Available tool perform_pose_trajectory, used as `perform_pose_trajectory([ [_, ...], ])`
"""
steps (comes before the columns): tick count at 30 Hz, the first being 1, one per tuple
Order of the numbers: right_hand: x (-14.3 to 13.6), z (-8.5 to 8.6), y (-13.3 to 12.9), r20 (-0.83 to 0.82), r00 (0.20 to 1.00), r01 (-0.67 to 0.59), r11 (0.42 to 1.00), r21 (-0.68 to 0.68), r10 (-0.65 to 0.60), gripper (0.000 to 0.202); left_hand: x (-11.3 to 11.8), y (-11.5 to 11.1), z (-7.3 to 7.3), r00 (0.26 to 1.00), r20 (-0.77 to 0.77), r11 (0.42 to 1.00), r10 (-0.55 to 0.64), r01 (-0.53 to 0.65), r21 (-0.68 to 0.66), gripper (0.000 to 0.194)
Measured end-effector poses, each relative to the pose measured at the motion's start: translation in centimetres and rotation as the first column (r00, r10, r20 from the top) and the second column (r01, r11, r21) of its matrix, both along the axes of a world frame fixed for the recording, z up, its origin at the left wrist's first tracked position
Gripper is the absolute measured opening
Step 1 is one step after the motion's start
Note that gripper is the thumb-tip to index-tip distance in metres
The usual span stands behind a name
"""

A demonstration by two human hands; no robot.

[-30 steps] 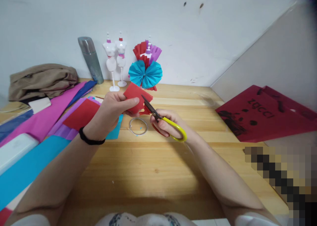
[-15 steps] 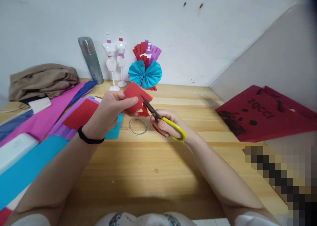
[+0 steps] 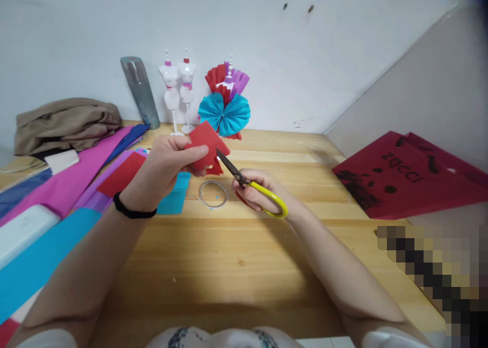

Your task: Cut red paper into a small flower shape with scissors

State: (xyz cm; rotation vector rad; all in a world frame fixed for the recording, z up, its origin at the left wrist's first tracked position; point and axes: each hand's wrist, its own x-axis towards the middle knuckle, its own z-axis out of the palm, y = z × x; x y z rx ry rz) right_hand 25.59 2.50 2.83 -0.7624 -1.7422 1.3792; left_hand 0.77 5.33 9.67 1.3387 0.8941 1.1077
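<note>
My left hand point(image 3: 177, 157) pinches a folded piece of red paper point(image 3: 208, 137) between thumb and fingers, held up over the table. Cut, ragged edges show along the paper's lower side. My right hand point(image 3: 259, 187) grips scissors point(image 3: 269, 198) with yellow and red handles and dark blades. The blade tips lie against the paper's right side, and the blades look nearly closed. On the table below the paper lies a thin ring of silvery wire point(image 3: 213, 194) with tiny blue scraps in and around it.
Behind my hands stand two white mannequins point(image 3: 171, 101) and one dressed in a blue pleated paper fan point(image 3: 224, 114). A flask point(image 3: 140, 91), a brown cloth point(image 3: 68, 121) and coloured paper sheets point(image 3: 76, 236) fill the left. A red paper bag point(image 3: 404, 180) is at the right.
My left hand has shifted slightly left and up with the red paper, away from the scissors. My right hand and the scissors have barely moved.
</note>
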Motion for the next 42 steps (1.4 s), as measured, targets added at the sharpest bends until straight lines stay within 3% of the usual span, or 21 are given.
perform_pose_trajectory([
  [17,-0.3,-0.3,0.1,-0.046,0.999,-0.027,1.000,-0.010,0.027,0.054,0.4,0.4,-0.4,0.999,0.025,0.998,-0.047,0.048,-0.042,0.040],
  [23,-0.4,-0.1,0.0,-0.043,0.999,-0.023,0.999,-0.038,0.022,0.054,0.4,0.2,-0.3,0.994,0.038,0.995,-0.098,0.099,-0.033,0.052],
  [29,-0.6,-0.4,0.0,-0.052,0.999,0.001,0.998,-0.055,-0.004,0.056,0.4,0.3,0.0,0.995,0.094,0.990,-0.032,0.044,-0.137,0.064],
  [35,-0.9,-0.9,0.1,-0.098,0.995,0.002,0.999,-0.051,-0.007,0.053,0.6,0.1,-0.6,0.991,0.084,0.981,-0.104,0.116,-0.153,0.043],
  [42,-1.2,-0.6,-0.2,-0.053,0.999,0.003,0.996,-0.084,-0.007,0.056,0.6,0.2,-1.0,0.999,0.024,0.995,-0.033,0.035,-0.092,0.033],
])
